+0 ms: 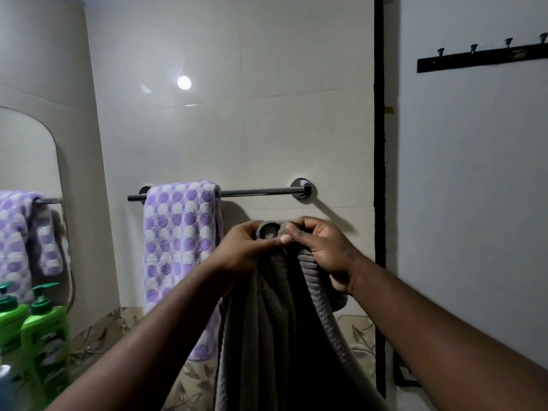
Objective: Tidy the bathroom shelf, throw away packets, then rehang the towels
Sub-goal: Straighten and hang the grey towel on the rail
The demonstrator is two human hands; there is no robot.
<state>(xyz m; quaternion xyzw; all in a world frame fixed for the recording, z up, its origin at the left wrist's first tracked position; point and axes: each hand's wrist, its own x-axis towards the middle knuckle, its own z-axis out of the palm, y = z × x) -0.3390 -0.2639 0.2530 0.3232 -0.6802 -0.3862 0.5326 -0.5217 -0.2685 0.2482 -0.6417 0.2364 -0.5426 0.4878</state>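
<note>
A chrome towel rail (258, 191) runs across the tiled wall. A purple-and-white dotted towel (181, 250) hangs over its left part. Just below the bare right part of the rail, both hands hold up a grey towel (267, 336) by its bunched top edge. My left hand (246, 247) pinches the left side of that edge. My right hand (323, 250) grips the right side, with a ribbed fold trailing under the palm. The rest of the grey towel hangs straight down between my forearms.
A mirror (26, 173) on the left reflects the dotted towel. A green pump bottle (44, 330) stands at the lower left, beside its reflection. A black hook rack (480, 56) is mounted high on the right wall, past a dark vertical strip (379, 143).
</note>
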